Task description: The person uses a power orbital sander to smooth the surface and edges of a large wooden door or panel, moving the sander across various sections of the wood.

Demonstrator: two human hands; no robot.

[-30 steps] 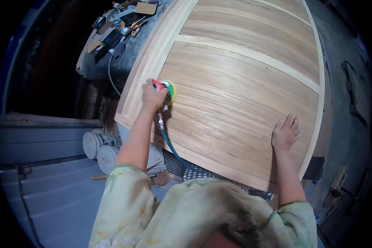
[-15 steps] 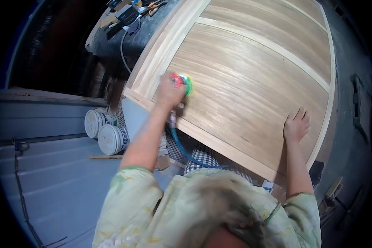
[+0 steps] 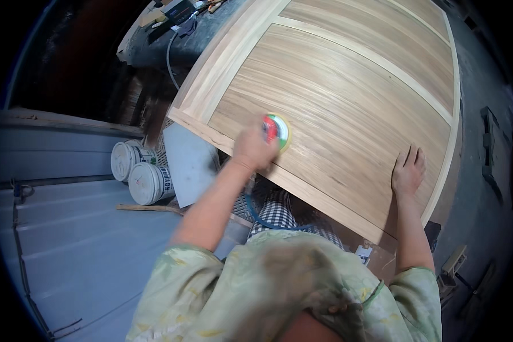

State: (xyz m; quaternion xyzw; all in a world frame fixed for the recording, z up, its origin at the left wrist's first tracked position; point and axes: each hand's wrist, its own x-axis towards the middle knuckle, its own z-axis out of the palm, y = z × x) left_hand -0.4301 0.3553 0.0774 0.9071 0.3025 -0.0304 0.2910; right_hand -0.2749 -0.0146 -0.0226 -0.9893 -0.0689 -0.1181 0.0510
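My left hand [image 3: 254, 148] is wrapped round a round air sander [image 3: 279, 133] with a red, white and green top and a yellowish rim. The sander sits on the wooden panel [image 3: 325, 108], close to its near left edge. A blue hose [image 3: 258, 216] hangs below that edge and passes in front of my checked trousers; my hand hides where it joins. On the right part of the same panel, my right hand [image 3: 409, 172] lies flat with fingers stretched out and nothing in it. Pale frame strips surround the panel.
Two white buckets [image 3: 149, 183] stand at the left by a wooden stick [image 3: 148, 208] and a pale board [image 3: 182, 165]. Beyond the frame's far left side, a dark table [image 3: 154, 51] carries boxes and tools. A dark flat object [image 3: 494, 151] lies on the floor to the right.
My left hand has moved the sander to the right and toward me across the panel. My right hand stays in about the same place, its fingers slightly more spread.
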